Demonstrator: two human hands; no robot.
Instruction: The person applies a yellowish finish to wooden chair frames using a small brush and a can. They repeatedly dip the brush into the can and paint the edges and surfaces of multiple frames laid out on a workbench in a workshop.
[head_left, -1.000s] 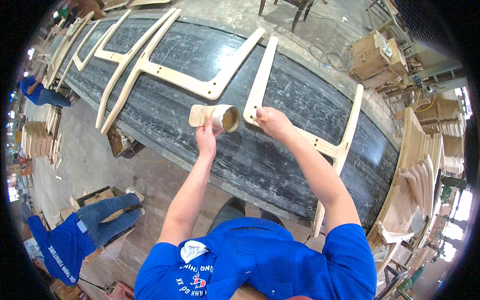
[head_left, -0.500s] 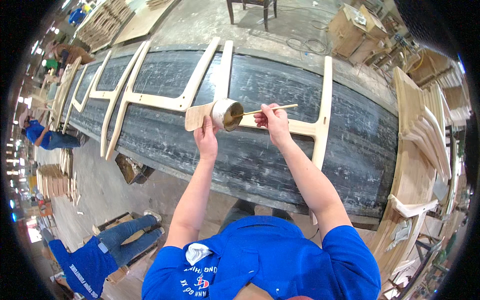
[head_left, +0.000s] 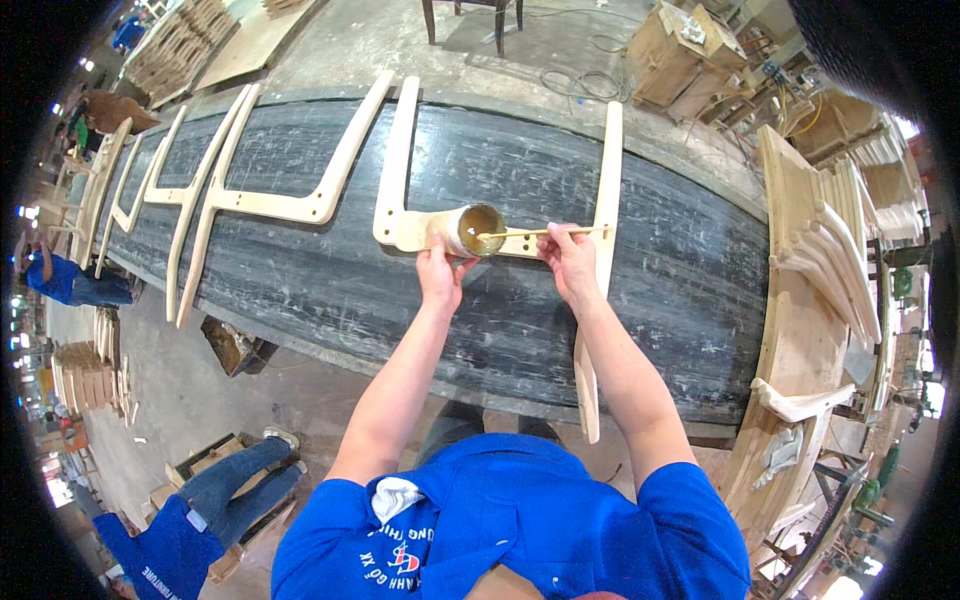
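My left hand (head_left: 440,275) is closed around a small round can (head_left: 459,236), together with what looks like a flat wooden paddle against its side. The can tilts so its mouth faces me, showing brownish, wet-looking contents. A thin wooden stick (head_left: 588,231) is pinched in my right hand (head_left: 570,262), its tip inside the mouth. Both hands are over the crossbar of a pale wooden furniture frame (head_left: 607,170) lying on the dark table (head_left: 680,310). The can hides part of that crossbar, where small dark holes show.
More pale wooden frames (head_left: 270,205) lie along the table to the left. Curved wooden parts (head_left: 825,265) are stacked on a wooden bench (head_left: 780,350) at right. A person in blue (head_left: 170,535) is at lower left. Beyond the table stand a dark chair (head_left: 475,15) and wooden boxes (head_left: 685,55).
The can has moved right along the crossbar and its mouth now faces me more. My right hand has come lower, the stick lying flatter. The whole view has shifted slightly.
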